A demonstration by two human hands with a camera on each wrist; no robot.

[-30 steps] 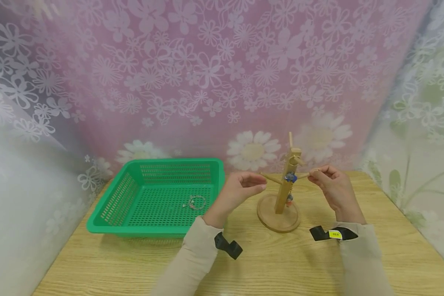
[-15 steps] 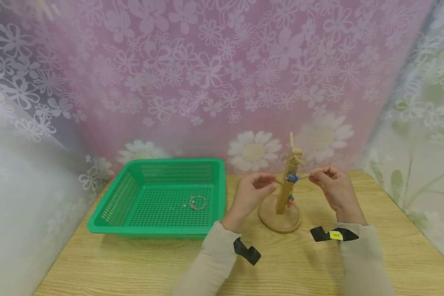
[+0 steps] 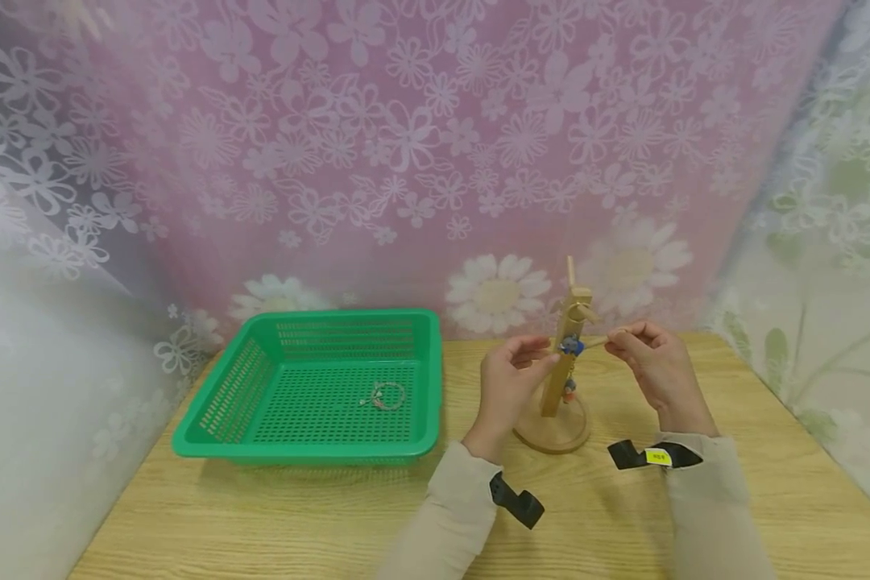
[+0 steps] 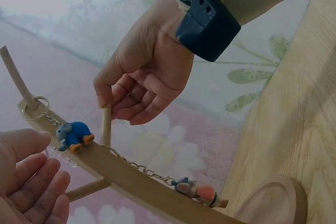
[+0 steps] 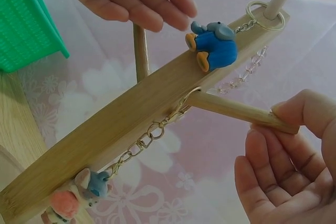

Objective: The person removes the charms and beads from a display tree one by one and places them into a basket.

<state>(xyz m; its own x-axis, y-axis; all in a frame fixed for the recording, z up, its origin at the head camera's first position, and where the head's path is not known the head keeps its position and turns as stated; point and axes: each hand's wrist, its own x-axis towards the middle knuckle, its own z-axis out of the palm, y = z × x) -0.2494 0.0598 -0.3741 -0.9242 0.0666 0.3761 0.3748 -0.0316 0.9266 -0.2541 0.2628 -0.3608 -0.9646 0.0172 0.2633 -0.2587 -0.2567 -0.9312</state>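
A wooden stand with pegs rises from a round base. From one peg, a ring holds a keychain with a blue-clad elephant figure. Lower down, a second keychain, with a grey and pink animal figure, hangs by its chain from the peg on the right side. My right hand pinches the tip of that peg between thumb and fingers. Close beside the elephant, my left hand has relaxed fingers and nothing in it; whether it touches the elephant I cannot tell. Clear beads show behind the post.
A green plastic basket stands on the wooden table, left of the stand. Inside it lies a beaded bracelet toward the right side. A pink flowered curtain rises behind the table.
My left hand has moved right, from the tip of the stand's left peg along to the elephant and post. The right hand stays at its peg.
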